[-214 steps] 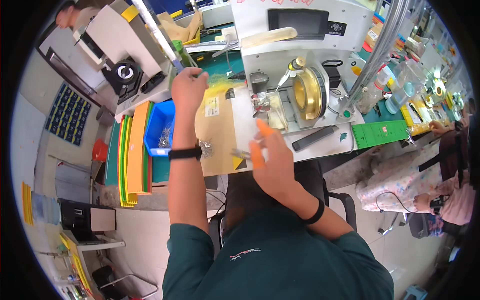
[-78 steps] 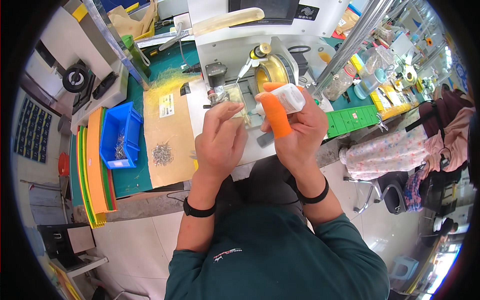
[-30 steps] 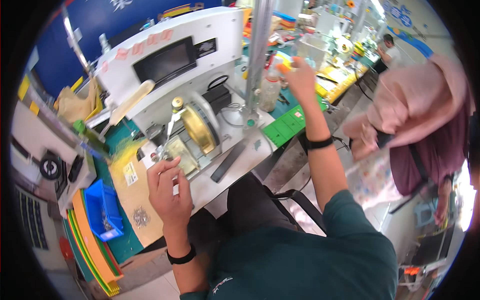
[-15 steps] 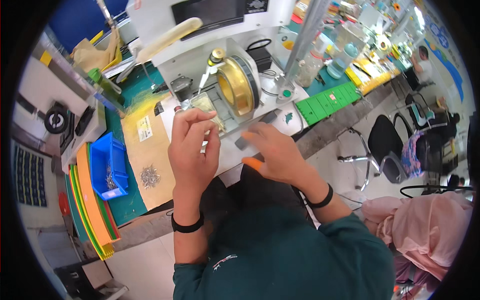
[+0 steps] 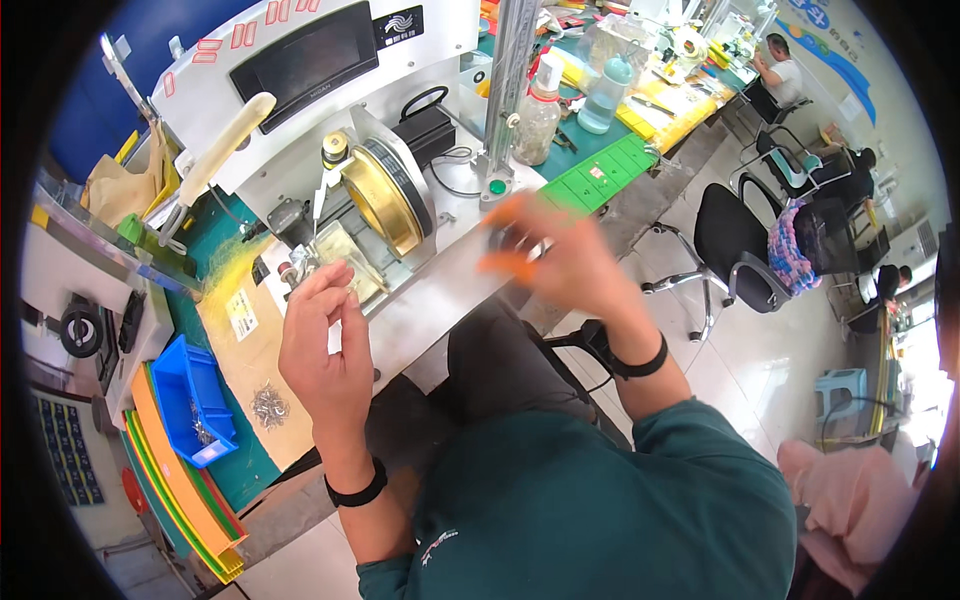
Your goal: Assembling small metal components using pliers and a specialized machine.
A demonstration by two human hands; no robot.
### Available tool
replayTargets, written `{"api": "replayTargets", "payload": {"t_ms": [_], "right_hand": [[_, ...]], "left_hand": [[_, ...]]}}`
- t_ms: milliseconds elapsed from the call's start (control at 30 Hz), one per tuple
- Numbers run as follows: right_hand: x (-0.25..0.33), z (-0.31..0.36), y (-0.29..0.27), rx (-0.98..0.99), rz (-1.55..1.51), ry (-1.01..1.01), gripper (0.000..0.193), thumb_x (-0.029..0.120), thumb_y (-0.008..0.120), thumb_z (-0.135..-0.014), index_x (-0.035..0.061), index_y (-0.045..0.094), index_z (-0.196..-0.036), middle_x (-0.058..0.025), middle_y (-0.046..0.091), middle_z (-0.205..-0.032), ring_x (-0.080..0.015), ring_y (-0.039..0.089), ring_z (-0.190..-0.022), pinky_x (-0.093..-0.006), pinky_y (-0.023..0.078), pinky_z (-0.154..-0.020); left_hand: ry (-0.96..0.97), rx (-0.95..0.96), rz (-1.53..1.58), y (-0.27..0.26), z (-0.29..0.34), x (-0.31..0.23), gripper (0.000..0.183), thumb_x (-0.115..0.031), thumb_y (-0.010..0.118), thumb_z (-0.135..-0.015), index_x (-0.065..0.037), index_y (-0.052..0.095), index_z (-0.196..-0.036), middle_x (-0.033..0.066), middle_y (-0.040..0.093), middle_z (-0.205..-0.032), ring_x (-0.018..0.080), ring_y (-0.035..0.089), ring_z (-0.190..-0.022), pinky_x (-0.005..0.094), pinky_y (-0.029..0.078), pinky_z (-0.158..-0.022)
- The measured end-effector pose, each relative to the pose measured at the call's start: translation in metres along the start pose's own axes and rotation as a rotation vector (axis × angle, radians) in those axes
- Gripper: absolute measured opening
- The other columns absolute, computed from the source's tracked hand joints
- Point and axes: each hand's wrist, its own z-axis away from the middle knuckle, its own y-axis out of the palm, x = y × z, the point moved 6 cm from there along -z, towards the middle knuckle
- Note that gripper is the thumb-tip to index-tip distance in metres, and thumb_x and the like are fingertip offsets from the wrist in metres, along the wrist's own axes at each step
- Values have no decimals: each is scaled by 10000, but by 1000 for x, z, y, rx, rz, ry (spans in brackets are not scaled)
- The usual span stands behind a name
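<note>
My left hand (image 5: 325,355) is raised in front of a bench machine, its fingers bent and the thumb closed in toward them. Whatever may lie in that pinch is too small to make out. Just beyond the fingertips is a clear shallow tray (image 5: 350,262) under the machine's gold-coloured ring wheel (image 5: 382,208). My right hand (image 5: 575,255), smeared by motion, is over the table's front edge near a green tray (image 5: 600,178). Orange covers sit on its thumb and a finger. These curl around something dark with shiny spots, too blurred to name.
At left, a blue bin (image 5: 190,400) holds small metal pieces, and a pile of metal pins (image 5: 269,407) lies on brown paper (image 5: 245,350). A metal post (image 5: 508,90) and bottles (image 5: 605,95) stand behind the right hand. A black chair (image 5: 735,235) is at right.
The whole view has swung, so the bench sits farther left in the picture. My right hand has moved away from the machine toward the green tray. My left hand stays before the machine, fingers still pinched.
</note>
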Motion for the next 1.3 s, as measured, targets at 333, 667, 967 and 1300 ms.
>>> {"api": "replayTargets", "payload": {"t_ms": [333,667,967,1300], "right_hand": [[-130,3,-95,-623,-34,447,290,169,852,-879,-36,672,-980,-73,736,-840,-114,698,-684,-260,555,-570],[46,-10,-78,-593,-551,-197,381,17,782,-903,-104,653,-1240,-180,763,-995,-200,738,-774,-275,606,-641],[88,-37,22,-398,-259,-419,433,21,900,-793,-69,689,-1160,-82,748,-955,-121,734,-793,-243,605,-666],[81,-45,45,-322,-245,-359,338,1,893,-786,-67,665,-1026,-83,723,-891,-129,725,-737,-249,607,-634]], "left_hand": [[-18,-11,-17,12,0,0,97,91,646,-894,29,626,-966,193,736,-1114,317,712,-1059,384,550,-946],[59,-19,-78,8,0,1,124,74,668,-884,7,630,-982,181,735,-1133,335,720,-1040,369,566,-907],[22,-21,-35,2,5,4,90,66,673,-905,18,642,-974,181,741,-1124,300,721,-1031,360,562,-912],[24,10,-15,3,2,5,116,92,660,-894,23,628,-982,182,734,-1129,325,719,-1024,368,562,-903]]}}
